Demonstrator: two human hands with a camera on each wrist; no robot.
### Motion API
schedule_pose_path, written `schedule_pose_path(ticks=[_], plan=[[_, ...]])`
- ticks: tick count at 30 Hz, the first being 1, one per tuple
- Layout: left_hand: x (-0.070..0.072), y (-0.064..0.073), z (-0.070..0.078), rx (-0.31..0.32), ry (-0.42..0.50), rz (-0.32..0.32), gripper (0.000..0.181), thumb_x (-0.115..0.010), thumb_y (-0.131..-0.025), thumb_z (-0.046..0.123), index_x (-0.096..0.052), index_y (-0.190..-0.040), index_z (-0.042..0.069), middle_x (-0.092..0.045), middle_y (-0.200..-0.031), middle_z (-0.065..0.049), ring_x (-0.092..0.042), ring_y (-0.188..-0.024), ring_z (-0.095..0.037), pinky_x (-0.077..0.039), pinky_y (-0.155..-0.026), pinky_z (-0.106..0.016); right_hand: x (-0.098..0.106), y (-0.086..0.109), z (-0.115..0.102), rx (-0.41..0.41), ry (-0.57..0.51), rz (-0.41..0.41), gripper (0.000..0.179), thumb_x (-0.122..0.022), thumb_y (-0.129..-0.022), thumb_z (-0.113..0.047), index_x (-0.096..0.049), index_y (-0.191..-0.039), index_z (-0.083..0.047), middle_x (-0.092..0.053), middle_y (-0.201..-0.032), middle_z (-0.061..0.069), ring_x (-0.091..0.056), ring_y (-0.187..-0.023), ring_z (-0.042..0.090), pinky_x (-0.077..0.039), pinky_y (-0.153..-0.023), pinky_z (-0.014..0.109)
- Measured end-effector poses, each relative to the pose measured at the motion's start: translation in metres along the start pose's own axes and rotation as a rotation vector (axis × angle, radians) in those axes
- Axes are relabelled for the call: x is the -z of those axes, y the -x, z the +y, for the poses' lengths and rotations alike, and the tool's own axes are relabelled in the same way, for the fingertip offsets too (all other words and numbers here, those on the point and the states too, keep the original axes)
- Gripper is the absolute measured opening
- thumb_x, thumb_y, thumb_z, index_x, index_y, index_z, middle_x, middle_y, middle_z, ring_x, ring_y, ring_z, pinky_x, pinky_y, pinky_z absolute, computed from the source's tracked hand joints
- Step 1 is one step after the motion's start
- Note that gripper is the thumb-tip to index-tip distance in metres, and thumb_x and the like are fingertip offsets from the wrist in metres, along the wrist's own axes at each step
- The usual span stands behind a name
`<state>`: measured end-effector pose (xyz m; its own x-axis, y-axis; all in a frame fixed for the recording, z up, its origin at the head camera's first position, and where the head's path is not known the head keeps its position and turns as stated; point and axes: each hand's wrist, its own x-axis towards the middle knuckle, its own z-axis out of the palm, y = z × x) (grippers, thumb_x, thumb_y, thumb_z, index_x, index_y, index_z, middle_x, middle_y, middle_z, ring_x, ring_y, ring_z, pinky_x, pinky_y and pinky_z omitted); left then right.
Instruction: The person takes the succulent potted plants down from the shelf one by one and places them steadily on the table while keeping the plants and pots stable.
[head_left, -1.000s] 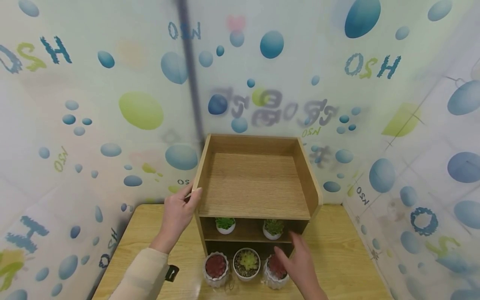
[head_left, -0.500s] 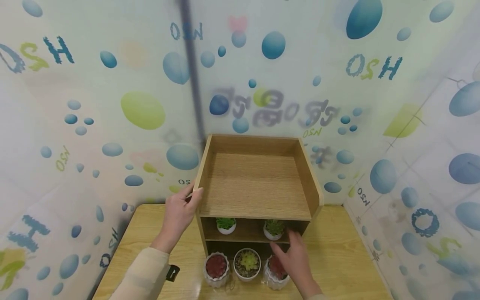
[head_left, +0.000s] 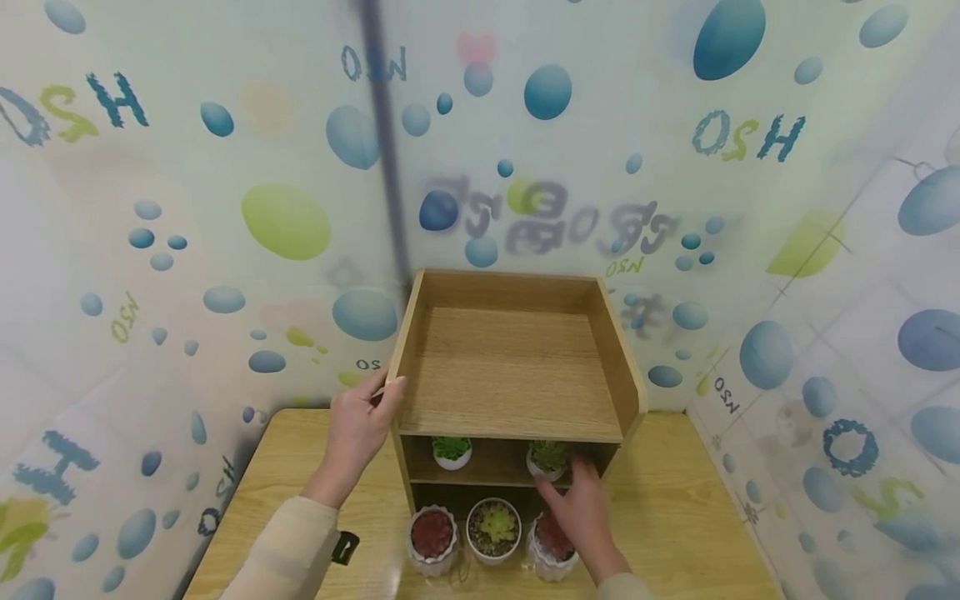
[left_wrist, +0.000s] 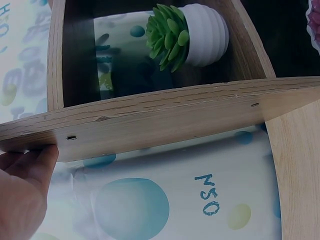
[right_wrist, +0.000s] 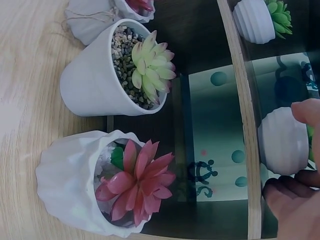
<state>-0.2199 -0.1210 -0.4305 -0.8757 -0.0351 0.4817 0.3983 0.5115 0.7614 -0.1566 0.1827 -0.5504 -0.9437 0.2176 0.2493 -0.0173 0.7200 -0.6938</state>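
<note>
A small wooden shelf unit (head_left: 517, 367) stands on the table. My left hand (head_left: 356, 433) grips its left side panel (left_wrist: 165, 127) near the upper front corner, fingertips against the outer face. On the middle shelf board, my right hand (head_left: 583, 510) holds a small potted succulent (right_wrist: 284, 142), with the thumb on one side of the ribbed white pot and curled fingers on the other. Its green leaves are partly behind the hand in the right wrist view. Another small potted succulent (head_left: 452, 452), bright green, sits at the left of the same board.
Along the front of the shelf's bottom stand a red succulent in a fluted white pot (head_left: 432, 533), a yellow-green succulent in a smooth white pot (head_left: 492, 530), and another red succulent in a fluted pot (right_wrist: 70, 182), close below my right hand. Patterned walls surround the wooden table (head_left: 675, 517).
My right hand has moved up and inward from beside the right-hand small succulent and now holds its pot. The left hand has stayed on the side panel.
</note>
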Motion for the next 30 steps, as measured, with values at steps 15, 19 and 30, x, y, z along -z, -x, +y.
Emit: schedule_pose_path(ticks=[15,19,30], plan=[[0.000,0.001,0.001,0.000,-0.001,0.010,0.040,-0.064,-0.103,0.021,-0.063,-0.141,0.006,-0.071,-0.118,-0.026,-0.074,-0.098,-0.038,-0.062,-0.073,-0.051,-0.012,-0.008,0.004,-0.017,-0.032,0.056,0.059,-0.085,-0.082,-0.023,-0.061,-0.125,0.009,-0.065,-0.116,0.029,-0.064,-0.111,0.048,-0.052,-0.097,0.060],[0.000,0.001,0.001,-0.001,-0.011,0.011,0.040,-0.065,-0.103,0.022,-0.064,-0.140,0.007,-0.072,-0.118,-0.026,-0.075,-0.098,-0.037,-0.063,-0.072,-0.050,-0.013,-0.008,0.005,-0.012,-0.037,0.063,0.061,-0.085,-0.082,-0.023,-0.060,-0.127,0.010,-0.065,-0.118,0.030,-0.064,-0.114,0.048,-0.052,-0.099,0.059],[-0.001,0.001,0.000,-0.012,-0.001,0.027,0.039,-0.065,-0.103,0.018,-0.064,-0.140,0.006,-0.072,-0.116,-0.027,-0.074,-0.097,-0.039,-0.063,-0.072,-0.050,-0.014,-0.006,0.005,-0.004,-0.055,0.089,0.058,-0.086,-0.080,-0.020,-0.061,-0.124,0.008,-0.067,-0.115,0.028,-0.065,-0.110,0.047,-0.053,-0.096,0.059]])
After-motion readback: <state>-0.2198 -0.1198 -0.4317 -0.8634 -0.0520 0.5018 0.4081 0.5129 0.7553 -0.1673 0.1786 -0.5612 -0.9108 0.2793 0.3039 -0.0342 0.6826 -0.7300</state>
